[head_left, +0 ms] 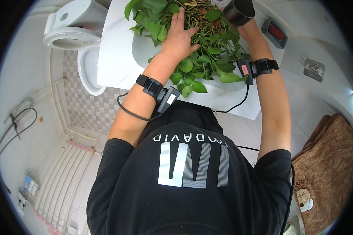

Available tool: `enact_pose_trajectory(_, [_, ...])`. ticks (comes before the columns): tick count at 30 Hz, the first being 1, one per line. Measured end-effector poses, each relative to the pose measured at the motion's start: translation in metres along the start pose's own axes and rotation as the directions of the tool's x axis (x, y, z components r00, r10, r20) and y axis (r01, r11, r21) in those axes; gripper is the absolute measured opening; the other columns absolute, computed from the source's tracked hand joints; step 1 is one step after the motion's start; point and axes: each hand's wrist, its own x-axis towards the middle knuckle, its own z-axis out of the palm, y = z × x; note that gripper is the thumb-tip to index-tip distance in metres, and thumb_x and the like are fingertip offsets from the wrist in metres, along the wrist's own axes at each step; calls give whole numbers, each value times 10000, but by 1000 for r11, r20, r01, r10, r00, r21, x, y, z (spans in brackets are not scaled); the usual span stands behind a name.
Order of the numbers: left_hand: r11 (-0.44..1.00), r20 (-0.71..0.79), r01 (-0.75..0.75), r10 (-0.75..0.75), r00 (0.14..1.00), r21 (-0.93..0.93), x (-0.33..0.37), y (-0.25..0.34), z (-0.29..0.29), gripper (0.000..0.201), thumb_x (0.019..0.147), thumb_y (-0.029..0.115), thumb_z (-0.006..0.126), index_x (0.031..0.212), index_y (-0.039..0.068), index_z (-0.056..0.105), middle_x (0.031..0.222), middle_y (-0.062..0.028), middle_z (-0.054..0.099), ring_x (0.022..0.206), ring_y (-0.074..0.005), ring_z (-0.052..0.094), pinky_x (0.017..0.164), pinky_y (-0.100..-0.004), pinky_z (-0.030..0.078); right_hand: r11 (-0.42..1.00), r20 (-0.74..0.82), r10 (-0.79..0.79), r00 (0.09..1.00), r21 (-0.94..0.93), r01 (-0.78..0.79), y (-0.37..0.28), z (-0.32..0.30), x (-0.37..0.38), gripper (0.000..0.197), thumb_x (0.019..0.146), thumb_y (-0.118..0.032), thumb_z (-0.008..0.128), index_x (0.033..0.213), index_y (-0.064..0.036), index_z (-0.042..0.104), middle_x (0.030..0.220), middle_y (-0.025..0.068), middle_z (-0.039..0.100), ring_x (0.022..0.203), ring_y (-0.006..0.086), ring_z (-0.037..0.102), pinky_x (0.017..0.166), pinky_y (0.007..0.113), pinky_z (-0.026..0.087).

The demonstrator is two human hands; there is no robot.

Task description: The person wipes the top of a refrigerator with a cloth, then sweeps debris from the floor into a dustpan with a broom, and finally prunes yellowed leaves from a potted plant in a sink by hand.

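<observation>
A leafy green vine plant (208, 43) with a tangle of stems fills the white basin (141, 51) and hangs over its front rim. My left hand (178, 41) lies on the stems and leaves with its fingers spread apart, holding nothing. At the far right of the plant, my right hand (248, 30) is wrapped round a smooth black cylindrical object (239, 13), perhaps a cup, tilted at the top edge of the view. Most of the right fingers are hidden behind it. A black strapped device sits on each forearm, with a cable running from it.
The basin is set in a white marbled counter (115, 58). A white toilet (72, 31) stands at the far left, with a white oval tub (91, 70) beside it. A grey holder (274, 33) and a hook (314, 69) are on the right wall. A brown towel (329, 176) hangs at right.
</observation>
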Motion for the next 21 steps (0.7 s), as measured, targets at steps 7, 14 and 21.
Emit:
enact_pose_trajectory(7, [1000, -12, -4, 4, 1000, 12, -3, -5, 0, 512, 629, 260, 798, 1115, 203, 645, 1462, -243, 147, 1324, -413, 217, 1044, -424, 338, 866, 202, -222, 954, -409, 288, -30, 52, -1, 290, 890, -263, 519, 1074, -58, 611, 989, 141, 594, 852, 279, 598, 735, 379, 474])
enact_pose_trajectory(14, [1000, 35, 13, -14, 999, 19, 2, 3, -1, 510, 629, 259, 800, 1114, 208, 647, 1468, -232, 137, 1327, -406, 211, 1035, -420, 351, 346, 157, -309, 938, -900, 265, 53, 67, 37, 250, 820, -286, 610, 1006, -127, 665, 900, 123, 639, 759, 314, 626, 679, 444, 491])
enact_pose_trajectory(21, [1000, 6, 14, -14, 1000, -2, 0, 0, 1, 500, 627, 254, 801, 1103, 211, 654, 1468, -229, 138, 1327, -406, 210, 1026, -420, 365, 497, 395, 41, 918, -805, 324, 28, 41, 43, 225, 832, -275, 609, 967, -109, 678, 834, 113, 644, 786, 293, 626, 673, 429, 488])
